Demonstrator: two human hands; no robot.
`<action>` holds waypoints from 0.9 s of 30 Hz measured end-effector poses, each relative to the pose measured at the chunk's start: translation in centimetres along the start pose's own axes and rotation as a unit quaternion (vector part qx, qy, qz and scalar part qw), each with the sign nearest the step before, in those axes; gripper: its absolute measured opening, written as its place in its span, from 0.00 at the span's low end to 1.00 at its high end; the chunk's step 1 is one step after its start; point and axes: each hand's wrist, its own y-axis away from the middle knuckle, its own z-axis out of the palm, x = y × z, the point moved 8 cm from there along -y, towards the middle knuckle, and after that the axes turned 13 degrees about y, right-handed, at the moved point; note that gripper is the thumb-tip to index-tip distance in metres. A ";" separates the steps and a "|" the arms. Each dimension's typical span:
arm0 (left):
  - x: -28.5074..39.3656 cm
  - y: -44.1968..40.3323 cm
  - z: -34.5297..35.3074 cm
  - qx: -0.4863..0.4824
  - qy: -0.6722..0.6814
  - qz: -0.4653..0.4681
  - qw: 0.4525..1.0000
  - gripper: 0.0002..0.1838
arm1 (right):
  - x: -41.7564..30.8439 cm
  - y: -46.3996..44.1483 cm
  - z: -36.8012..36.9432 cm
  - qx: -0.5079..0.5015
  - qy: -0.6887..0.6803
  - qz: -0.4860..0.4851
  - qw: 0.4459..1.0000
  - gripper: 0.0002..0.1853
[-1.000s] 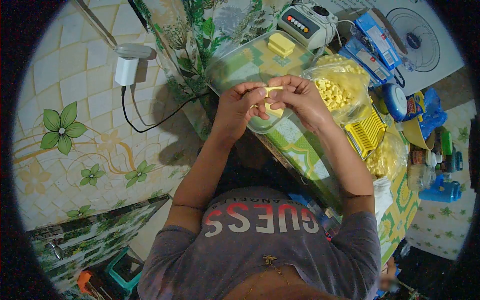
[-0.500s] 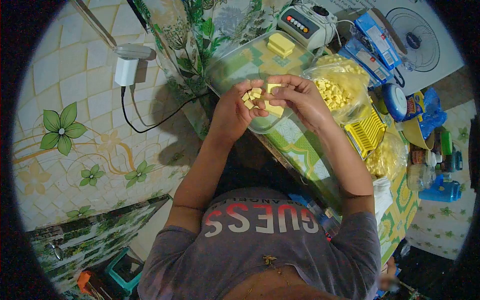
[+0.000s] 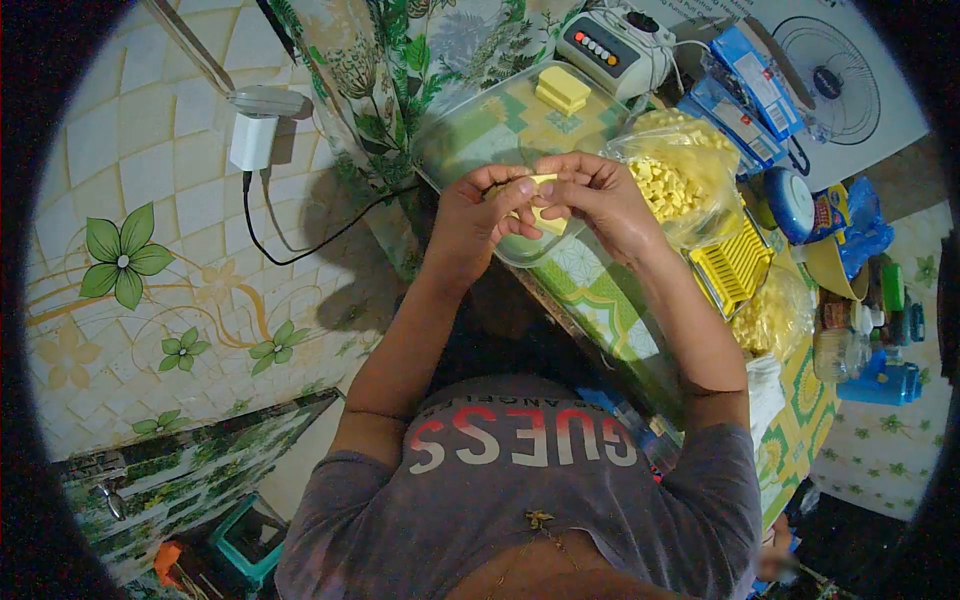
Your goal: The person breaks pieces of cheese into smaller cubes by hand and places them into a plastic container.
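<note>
My left hand [image 3: 468, 215] is closed over the plastic container, its thumb pressed to a pale yellow block [image 3: 545, 179]. The small yellow cubes seen in this palm a moment ago are now mostly hidden by the fingers. My right hand [image 3: 602, 203] pinches the same block between thumb and fingers, so the two hands almost touch. Just under the fingertips shows another yellow block [image 3: 551, 223]; whether it is held or lies in the container is unclear. In the far part of the clear container [image 3: 450, 150] rests a stack of yellow blocks [image 3: 562, 91].
To the right lie a plastic bag of yellow cubes [image 3: 675, 185], a yellow slotted rack [image 3: 735, 265] and another yellow-filled bag [image 3: 775, 310]. A device with coloured buttons [image 3: 612, 50] and blue packets [image 3: 745, 95] stand behind. A white charger [image 3: 253, 142] hangs at the left wall.
My left thumb has come over to the block, and the fingers have curled over the cubes that showed in the palm. The hands have drawn slightly closer together.
</note>
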 end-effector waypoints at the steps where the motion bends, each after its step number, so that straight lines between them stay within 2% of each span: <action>1: 0.0 0.0 0.0 0.000 0.001 -0.001 1.000 0.16 | 0.0 0.0 0.0 -0.001 0.000 0.002 1.000 0.13; 5: 0.1 0.0 0.0 0.000 0.003 -0.010 1.000 0.16 | -0.2 0.2 0.0 0.004 -0.002 0.023 1.000 0.13; 8: -0.4 -0.3 -0.6 -0.033 0.071 -0.017 0.997 0.18 | -0.3 0.2 0.1 0.010 -0.012 0.025 1.000 0.14; 11: -0.3 -0.2 -0.8 -0.025 0.140 -0.015 0.990 0.18 | -0.3 0.0 0.0 0.007 -0.026 0.019 0.999 0.15; 14: -0.7 -0.5 -1.3 -0.029 0.154 -0.028 0.987 0.19 | -0.1 -0.1 -0.1 0.010 -0.027 0.015 0.999 0.15; 19: -0.4 -0.4 -1.1 -0.011 0.104 -0.031 0.994 0.18 | 0.0 0.0 -0.4 0.022 0.015 0.018 0.999 0.15; 27: -0.6 -0.5 -0.3 0.009 0.018 -0.028 0.999 0.16 | 0.2 -0.3 -0.2 0.011 0.006 -0.004 1.000 0.11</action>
